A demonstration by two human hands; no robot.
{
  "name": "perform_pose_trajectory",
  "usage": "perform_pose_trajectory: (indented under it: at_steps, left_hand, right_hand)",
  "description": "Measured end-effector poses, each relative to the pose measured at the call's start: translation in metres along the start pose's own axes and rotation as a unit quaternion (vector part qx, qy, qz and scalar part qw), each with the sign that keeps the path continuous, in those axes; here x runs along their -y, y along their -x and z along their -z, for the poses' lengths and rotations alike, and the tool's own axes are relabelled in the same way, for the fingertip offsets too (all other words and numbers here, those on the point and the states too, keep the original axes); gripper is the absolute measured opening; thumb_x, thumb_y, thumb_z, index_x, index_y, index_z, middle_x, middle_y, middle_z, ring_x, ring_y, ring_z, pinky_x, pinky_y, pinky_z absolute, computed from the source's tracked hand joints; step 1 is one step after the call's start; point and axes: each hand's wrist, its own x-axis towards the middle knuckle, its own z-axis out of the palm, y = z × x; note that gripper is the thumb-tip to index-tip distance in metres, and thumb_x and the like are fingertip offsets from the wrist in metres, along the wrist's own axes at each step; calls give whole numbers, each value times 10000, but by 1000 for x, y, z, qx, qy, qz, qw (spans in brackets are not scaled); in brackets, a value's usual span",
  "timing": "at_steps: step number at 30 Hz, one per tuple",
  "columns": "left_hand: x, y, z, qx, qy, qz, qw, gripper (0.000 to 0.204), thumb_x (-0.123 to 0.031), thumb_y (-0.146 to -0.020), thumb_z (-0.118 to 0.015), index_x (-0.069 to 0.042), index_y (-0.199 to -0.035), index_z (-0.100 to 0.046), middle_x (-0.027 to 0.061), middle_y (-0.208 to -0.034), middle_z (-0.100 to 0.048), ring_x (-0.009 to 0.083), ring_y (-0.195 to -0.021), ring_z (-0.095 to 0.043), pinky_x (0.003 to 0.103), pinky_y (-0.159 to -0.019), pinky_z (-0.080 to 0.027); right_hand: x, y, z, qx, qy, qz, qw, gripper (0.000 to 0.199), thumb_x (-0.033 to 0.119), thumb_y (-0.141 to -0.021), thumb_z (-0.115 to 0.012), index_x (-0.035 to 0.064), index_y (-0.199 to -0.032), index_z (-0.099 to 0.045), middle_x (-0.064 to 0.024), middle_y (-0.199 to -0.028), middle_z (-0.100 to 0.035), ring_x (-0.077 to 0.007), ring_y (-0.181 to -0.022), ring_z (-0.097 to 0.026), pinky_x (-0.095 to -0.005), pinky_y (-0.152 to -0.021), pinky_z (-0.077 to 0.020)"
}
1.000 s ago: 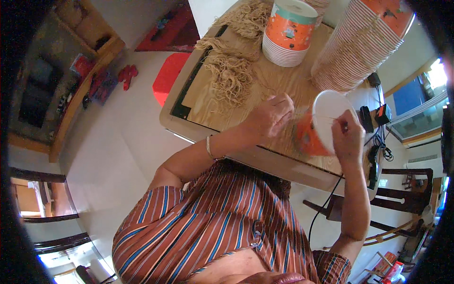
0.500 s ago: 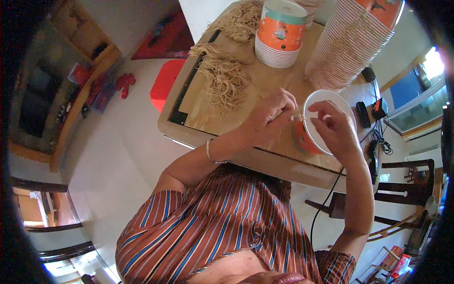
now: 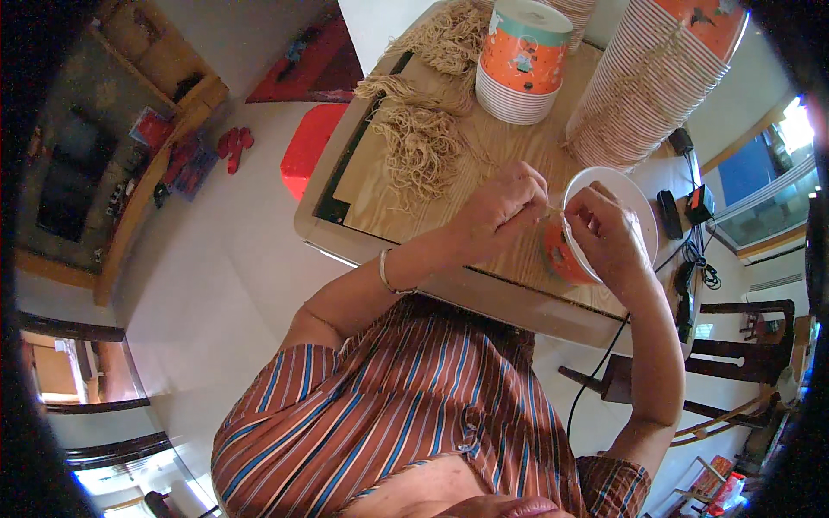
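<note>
Above the near edge of the table, my left hand is closed in a pinch on a thin strand of twine. The strand spans the short gap to my right hand, whose fingertips are pinched on its other end. Just behind and below my right hand stands an orange paper bucket with a white rim, its mouth partly covered by that hand. Beyond my left hand lies a loose bundle of tan twine on the wood-patterned tabletop.
A short stack of orange-and-white buckets stands at the back. Right of it leans a tall nested stack with twine strands hanging on it. More twine lies at the far left. Black adapters and cables sit on the right; a red stool stands left.
My right hand has moved left from over the bucket's mouth to near my left hand, and its fingers have closed on the strand. My left hand has barely moved.
</note>
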Motion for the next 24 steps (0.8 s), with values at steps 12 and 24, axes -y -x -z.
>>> perform_pose_trajectory:
  at_steps: [12,24]
  left_hand:
    - [-2,-6,1,-8,-15,-13,1000,55,-81,-887,-548,-39,-899,-514,126,-955,-530,283,-918,-553,362,-808,-455]
    - [0,-7,-4,-30,-41,-25,998,75,-48,-900,-562,-47,-963,-522,133,-981,-537,279,-891,-576,363,-749,-479]
  right_hand:
    - [-7,9,14,53,-121,-79,988,113,139,-906,-594,26,-906,-592,-99,-773,-590,-215,-682,-584,-347,-592,-448]
    - [3,2,20,67,-307,-284,906,117,214,-918,-604,103,-887,-627,40,-648,-523,-28,-522,-405,-221,-418,-317]
